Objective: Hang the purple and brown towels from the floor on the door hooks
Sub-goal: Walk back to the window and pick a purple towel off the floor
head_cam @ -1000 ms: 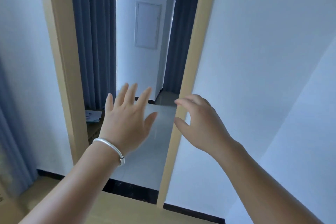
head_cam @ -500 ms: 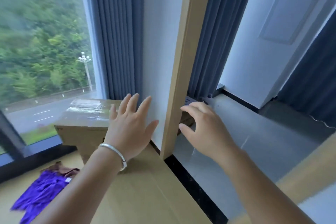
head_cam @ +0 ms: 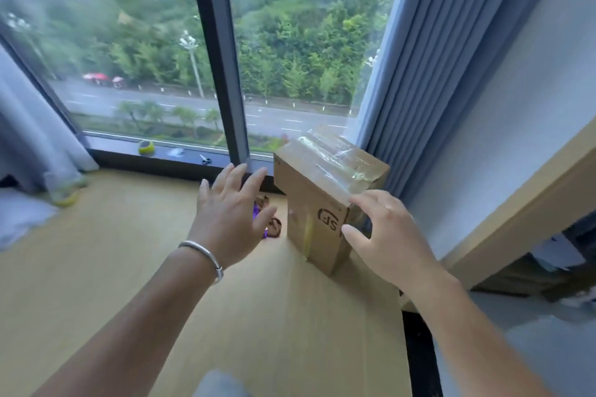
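Observation:
The purple towel [head_cam: 257,212] and the brown towel [head_cam: 274,227] lie bunched on the wooden floor by the window, mostly hidden behind my left hand. My left hand [head_cam: 229,213], with a silver bracelet on the wrist, is held out above them with fingers spread, holding nothing. My right hand [head_cam: 385,237] reaches forward in front of a cardboard box, fingers loosely bent and empty. No door hooks are in view.
A taped cardboard box [head_cam: 317,184] stands on the floor right of the towels, against the blue curtain [head_cam: 429,51]. A big window [head_cam: 225,42] with a dark sill holds a tape roll [head_cam: 146,147] and scissors [head_cam: 205,159]. A door frame [head_cam: 522,203] runs at right.
My view has swung left from the doorway to the window and floor. The box and towels now sit centre, and the towels have slipped behind my left hand. Both hands stay empty.

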Demonstrator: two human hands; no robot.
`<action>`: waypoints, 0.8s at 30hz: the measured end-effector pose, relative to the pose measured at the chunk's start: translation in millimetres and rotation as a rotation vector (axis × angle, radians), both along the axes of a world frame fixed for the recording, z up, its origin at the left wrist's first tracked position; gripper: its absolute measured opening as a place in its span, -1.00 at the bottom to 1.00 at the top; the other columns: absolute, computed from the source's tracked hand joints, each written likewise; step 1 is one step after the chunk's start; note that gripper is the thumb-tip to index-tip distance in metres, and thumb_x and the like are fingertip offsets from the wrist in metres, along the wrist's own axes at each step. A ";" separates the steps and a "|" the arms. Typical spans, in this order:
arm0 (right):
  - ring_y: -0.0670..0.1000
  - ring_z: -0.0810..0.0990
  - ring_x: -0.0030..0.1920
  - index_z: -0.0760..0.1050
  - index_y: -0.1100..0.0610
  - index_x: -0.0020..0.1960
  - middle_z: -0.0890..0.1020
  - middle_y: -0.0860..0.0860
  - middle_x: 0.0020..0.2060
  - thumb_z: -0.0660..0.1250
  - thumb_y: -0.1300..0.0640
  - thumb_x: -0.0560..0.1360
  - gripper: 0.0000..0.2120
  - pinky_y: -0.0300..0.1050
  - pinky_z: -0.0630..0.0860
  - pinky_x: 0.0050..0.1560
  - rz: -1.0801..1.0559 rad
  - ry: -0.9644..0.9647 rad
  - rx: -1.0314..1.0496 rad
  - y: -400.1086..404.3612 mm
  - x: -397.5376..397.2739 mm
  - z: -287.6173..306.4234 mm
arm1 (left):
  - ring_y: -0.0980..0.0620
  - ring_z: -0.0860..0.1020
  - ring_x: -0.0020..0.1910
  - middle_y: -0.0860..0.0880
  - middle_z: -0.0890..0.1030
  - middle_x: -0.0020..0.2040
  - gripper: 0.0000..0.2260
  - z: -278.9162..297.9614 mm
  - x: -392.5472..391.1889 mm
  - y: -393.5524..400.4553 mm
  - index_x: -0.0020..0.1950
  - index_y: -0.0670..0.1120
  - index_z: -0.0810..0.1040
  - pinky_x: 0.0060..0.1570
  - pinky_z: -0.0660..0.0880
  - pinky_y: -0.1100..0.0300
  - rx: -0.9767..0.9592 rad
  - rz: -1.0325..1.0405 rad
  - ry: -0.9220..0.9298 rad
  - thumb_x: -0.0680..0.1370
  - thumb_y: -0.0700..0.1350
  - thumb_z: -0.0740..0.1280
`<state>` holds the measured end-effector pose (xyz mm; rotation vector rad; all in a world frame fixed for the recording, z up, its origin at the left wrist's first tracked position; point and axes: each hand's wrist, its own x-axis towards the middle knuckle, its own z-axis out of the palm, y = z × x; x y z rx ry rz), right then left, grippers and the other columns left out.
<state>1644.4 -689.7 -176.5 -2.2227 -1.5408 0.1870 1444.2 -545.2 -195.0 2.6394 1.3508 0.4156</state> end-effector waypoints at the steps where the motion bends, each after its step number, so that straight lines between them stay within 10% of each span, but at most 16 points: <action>1: -0.07 0.34 0.29 0.41 -0.07 0.32 0.44 -0.11 0.23 0.30 -0.05 0.50 -0.60 0.01 0.28 0.38 0.038 0.005 -0.013 14.5 -1.4 -5.1 | -0.01 -0.03 0.53 -0.03 0.12 0.54 -0.44 -4.0 -5.7 8.2 0.52 0.10 0.09 0.44 0.02 -0.19 0.001 0.040 0.013 0.56 0.20 0.13; 24: -0.09 0.33 0.31 0.37 -0.12 0.36 0.38 -0.15 0.31 0.26 -0.01 0.53 -0.60 -0.23 0.17 0.33 0.357 -0.026 -0.363 398.2 -42.6 -131.5 | 0.01 0.05 0.52 -0.01 0.12 0.54 -0.43 -150.2 -83.7 341.6 0.53 0.09 0.09 0.45 0.03 -0.08 -0.333 0.445 0.033 0.57 0.20 0.14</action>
